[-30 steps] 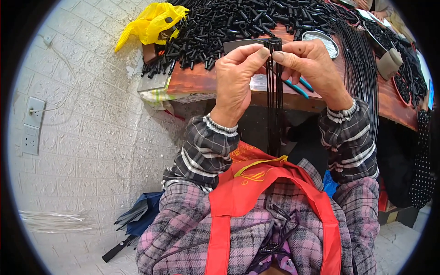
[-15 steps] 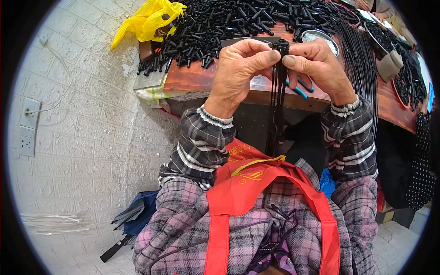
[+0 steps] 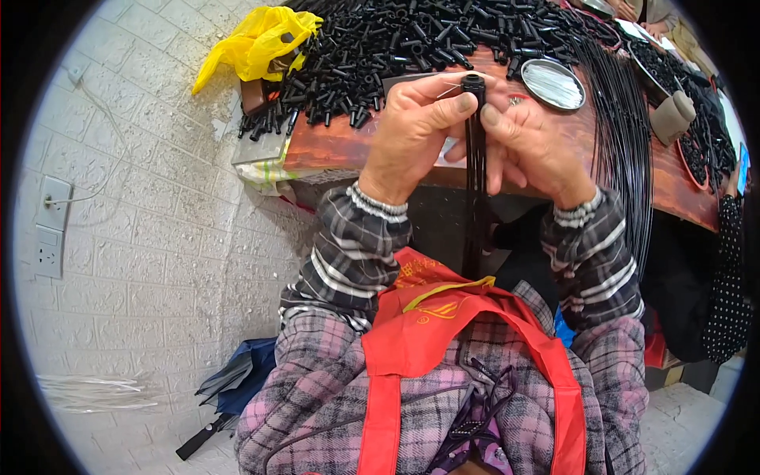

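Upright between my hands is a bundle of thin black ribs (image 3: 475,166) gathered under a round black hub (image 3: 473,81), looking like an umbrella frame. My left hand (image 3: 408,134) is closed on it just below the hub, thumb in front. A thin pale wire (image 3: 449,89) sticks out by the left fingers. My right hand (image 3: 538,146) is closed at the other side, its thumb against the ribs and the other fingers curled behind and below. The bundle's lower end goes down behind the red apron (image 3: 427,332) over my lap.
Black plastic tubes (image 3: 388,39) heap across the wooden table (image 3: 332,146). A round dish (image 3: 554,85) holds white wires; long black ribs (image 3: 621,119) hang over the edge. Yellow bag (image 3: 253,47) at far left, grey cup (image 3: 673,117) at right. A folded umbrella (image 3: 237,372) leans low left.
The right hand has shifted slightly down and left, its fingers now lower along the ribs. Blue-handled pliers seen under it before are hidden now. The pale wire by the left fingers shows more clearly.
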Tool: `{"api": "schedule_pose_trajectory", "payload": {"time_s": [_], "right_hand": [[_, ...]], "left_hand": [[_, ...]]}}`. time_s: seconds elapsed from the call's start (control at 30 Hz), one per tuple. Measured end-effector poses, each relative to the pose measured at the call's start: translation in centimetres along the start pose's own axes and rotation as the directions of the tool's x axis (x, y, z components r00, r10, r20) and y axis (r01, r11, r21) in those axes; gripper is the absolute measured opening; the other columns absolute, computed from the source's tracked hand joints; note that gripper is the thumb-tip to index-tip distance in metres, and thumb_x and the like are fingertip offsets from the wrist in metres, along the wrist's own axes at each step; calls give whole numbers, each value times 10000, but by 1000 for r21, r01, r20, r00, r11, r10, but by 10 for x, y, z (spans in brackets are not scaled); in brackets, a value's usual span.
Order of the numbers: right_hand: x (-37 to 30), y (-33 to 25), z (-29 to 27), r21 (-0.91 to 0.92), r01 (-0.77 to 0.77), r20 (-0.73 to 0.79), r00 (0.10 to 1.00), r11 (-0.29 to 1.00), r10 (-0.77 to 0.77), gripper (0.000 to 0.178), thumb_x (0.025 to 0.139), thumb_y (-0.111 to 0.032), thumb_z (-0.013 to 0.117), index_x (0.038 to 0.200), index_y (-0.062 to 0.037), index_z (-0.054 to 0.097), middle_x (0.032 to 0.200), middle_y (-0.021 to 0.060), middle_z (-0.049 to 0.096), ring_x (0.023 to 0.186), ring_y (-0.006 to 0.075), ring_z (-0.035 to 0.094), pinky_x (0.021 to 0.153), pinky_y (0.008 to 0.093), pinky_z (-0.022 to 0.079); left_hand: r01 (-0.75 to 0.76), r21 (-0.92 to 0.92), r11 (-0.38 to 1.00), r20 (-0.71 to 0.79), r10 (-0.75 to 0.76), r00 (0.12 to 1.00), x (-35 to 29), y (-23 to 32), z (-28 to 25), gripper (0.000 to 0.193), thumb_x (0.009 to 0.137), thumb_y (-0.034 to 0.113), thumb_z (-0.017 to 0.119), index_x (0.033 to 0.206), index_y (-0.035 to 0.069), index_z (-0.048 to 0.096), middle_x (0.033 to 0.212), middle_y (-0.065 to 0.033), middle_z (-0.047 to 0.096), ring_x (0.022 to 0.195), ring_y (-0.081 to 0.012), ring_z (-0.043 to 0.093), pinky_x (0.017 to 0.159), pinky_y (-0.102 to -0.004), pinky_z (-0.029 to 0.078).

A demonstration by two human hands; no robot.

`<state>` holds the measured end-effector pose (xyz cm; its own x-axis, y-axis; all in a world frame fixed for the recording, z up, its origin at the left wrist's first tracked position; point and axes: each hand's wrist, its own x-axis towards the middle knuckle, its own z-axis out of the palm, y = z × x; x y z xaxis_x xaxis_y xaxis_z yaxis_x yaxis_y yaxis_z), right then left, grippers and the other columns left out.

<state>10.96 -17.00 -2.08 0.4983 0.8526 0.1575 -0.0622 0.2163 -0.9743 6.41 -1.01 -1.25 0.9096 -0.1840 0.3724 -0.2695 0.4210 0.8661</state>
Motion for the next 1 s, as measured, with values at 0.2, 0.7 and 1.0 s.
{"api": "schedule_pose_trajectory", "payload": {"time_s": [0.2,0.7,1.0], "right_hand": [[-7,16,36,-268,-82,-156,987,960,41,212,741,-160,607,848,23,600,614,-2,552,429,45,461,352,173,325],[-3,27,25,-343,-279,180,918,897,354,167,767,-128,603,847,18,585,749,38,586,570,77,504,467,197,394],[-9,13,21,-563,190,-309,854,804,-418,270,702,-101,662,936,5,579,804,12,579,648,56,532,536,173,411]], "left_hand": [[-192,56,980,-190,199,961,-5,17,16,211,755,-16,569,962,-39,535,825,-143,612,766,-262,617,719,-339,502],[49,-296,954,37,-40,999,-38,-31,-5,494,834,468,454,801,-20,521,591,-52,475,489,-113,419,465,-231,346],[-6,-230,973,-231,-49,972,-48,-40,1,459,834,448,473,736,1,510,544,-30,436,452,-87,361,425,-208,274]]}}
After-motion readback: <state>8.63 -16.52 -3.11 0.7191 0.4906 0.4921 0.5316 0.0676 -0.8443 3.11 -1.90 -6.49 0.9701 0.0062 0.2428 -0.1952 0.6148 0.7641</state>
